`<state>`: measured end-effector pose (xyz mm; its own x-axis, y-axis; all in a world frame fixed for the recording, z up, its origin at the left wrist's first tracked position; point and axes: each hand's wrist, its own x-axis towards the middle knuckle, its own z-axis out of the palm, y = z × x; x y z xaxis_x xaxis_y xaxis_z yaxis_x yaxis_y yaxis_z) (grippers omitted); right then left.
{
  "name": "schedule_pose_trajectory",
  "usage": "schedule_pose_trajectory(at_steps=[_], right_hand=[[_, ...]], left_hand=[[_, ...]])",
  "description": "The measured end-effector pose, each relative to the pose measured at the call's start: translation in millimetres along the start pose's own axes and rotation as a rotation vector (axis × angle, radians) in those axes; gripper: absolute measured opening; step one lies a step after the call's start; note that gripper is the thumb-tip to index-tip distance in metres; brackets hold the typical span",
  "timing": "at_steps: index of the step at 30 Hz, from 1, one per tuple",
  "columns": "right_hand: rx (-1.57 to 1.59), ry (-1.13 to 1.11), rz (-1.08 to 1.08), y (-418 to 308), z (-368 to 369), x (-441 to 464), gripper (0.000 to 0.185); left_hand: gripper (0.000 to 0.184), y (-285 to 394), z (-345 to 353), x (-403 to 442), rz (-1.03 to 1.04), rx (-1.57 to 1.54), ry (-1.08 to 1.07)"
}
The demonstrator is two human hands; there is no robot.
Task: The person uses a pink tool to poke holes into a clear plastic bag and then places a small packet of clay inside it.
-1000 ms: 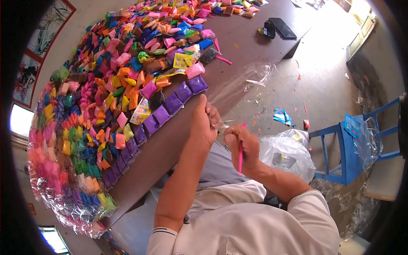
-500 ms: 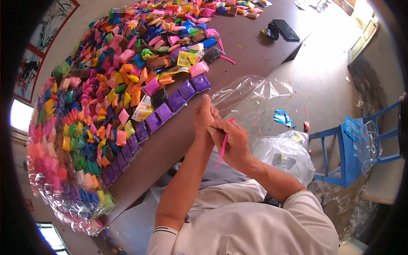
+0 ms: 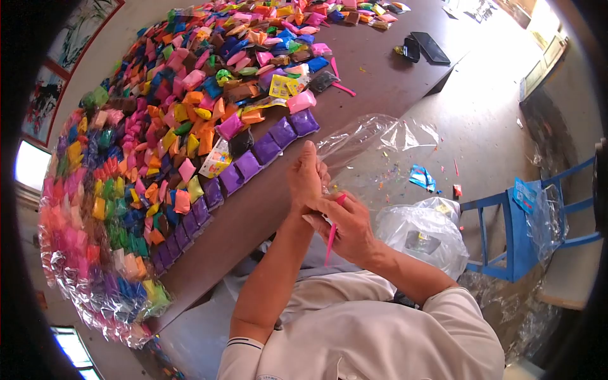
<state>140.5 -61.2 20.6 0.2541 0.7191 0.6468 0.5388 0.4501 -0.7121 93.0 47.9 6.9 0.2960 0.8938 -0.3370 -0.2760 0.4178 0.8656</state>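
My left hand (image 3: 307,178) is closed on the gathered end of a clear plastic bag (image 3: 373,134), which spreads away over the table edge. Close beside it, touching near the wrist, my right hand (image 3: 347,228) has its fingers curled round a thin pink stick (image 3: 331,235) that points down toward my lap. Beyond my left hand, a row of purple packets (image 3: 266,148) lies along the front of a large heap of coloured packets (image 3: 183,95).
The brown table (image 3: 373,69) carries a phone (image 3: 430,47) and a small black case (image 3: 410,49) at its far end. On the right stand a blue chair (image 3: 522,237) and a whitish plastic bag (image 3: 424,231). Scraps dot the floor.
My right hand has moved left against my left hand, tilting the pink stick. The clear bag has spread out wider. The view has shifted slightly.
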Motion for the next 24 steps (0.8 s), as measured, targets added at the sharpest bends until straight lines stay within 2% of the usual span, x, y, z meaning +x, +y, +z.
schedule_pose_trajectory(at_steps=[4, 7, 10, 13, 16, 22, 24], right_hand=[[-0.083, -0.135, -0.043, 6, -1, -1, 0.017], [0.147, 0.035, 0.148, 11, 7, -10, 0.015], [0.216, 0.12, 0.331, 7, 3, -10, 0.007], [0.079, 0.084, 0.265, 9, 1, -9, 0.009], [0.051, 0.164, 0.089, 10, 10, -6, 0.012], [-0.028, 0.044, 0.085, 10, 9, -4, 0.015], [0.068, 0.05, 0.155, 14, 11, -6, 0.015]], left_hand=[[0.05, -8, -9, 3, 0.024, 0.002, -0.018], [0.05, -8, -9, 2, 0.056, -0.004, -0.02], [0.049, 1, -7, -5, 0.034, -0.011, 0.003], [0.048, -1, -10, -3, 0.009, -0.052, -0.004], [0.048, -2, -8, -3, 0.018, -0.067, 0.014], [0.047, -7, -12, 1, 0.027, -0.088, 0.043], [0.047, -7, -12, 2, 0.034, -0.092, 0.039]])
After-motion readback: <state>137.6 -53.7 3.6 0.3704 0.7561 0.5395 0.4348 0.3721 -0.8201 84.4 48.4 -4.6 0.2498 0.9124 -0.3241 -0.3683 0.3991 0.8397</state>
